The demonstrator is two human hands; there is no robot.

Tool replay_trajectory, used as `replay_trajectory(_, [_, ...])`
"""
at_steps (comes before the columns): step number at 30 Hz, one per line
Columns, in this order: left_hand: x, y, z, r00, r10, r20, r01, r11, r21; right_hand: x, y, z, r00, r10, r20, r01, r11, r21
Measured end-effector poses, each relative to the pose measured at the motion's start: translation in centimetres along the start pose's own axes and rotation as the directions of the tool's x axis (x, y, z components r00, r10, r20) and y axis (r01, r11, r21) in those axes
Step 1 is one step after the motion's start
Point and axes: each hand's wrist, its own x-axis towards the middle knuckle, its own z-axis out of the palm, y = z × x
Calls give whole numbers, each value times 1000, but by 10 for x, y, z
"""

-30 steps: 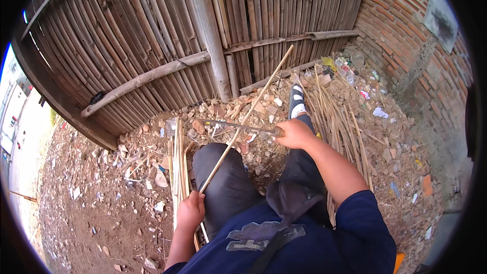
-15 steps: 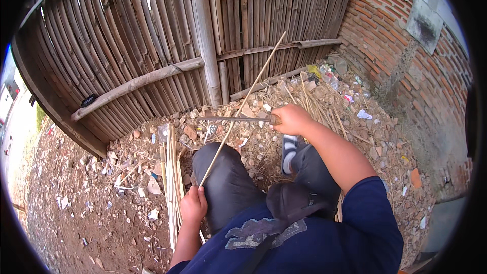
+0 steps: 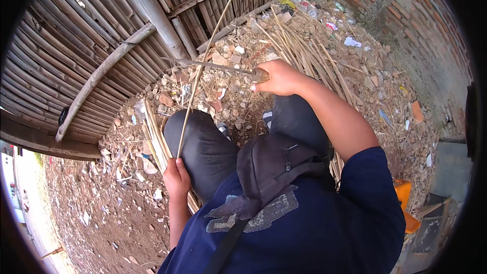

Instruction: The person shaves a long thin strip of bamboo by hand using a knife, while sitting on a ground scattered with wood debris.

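One dark crossbody bag [image 3: 269, 160] on the lap, contents hidden inside; near right, an orange plastic object [image 3: 403, 193], partly covered by the navy sleeve [image 3: 373, 182], exact kind hard to make out; far right, crumpled clear plastic [image 3: 305, 7] lying among rubble by the brick wall [image 3: 401, 15].

Far tip of the slender bamboo strip [image 3: 189, 109] cut off at the upper edge, lower end lost inside the left hand [image 3: 176, 176]; left bundle of split strips [image 3: 156, 134] partly covered by the left knee [image 3: 195, 137]; right bundle of strips [image 3: 307, 56] partly behind the right forearm; feet mostly hidden below the knees.

Left hand low beside the left knee, fingers closed around the strip, thumb uppermost, strip slanting far and rightward past that knee; right hand [image 3: 279, 77] farther forward, elbow bent, fingers wrapped round the brown handle [image 3: 260, 75] of a long-bladed knife [image 3: 223, 67], thumb pointing left on the near side; blade pointing left, crossing the strip; cannot tell whether touching.
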Motion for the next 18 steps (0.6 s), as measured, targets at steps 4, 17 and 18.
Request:
replay_trajectory(4, [6,3,-3,1000,3,9,-3,1000,15,16,-9,5,997,-57,-44,54,997,-59])
replay_trajectory(17, [-13,23,-7,995,-96,34,86,970,229,103,14,21,985,-164,58,174,954,-243])
replay_trajectory(18, [-11,27,-8,994,-99,43,85,962,258,106,19,21,983,-162,85,179,953,-243])
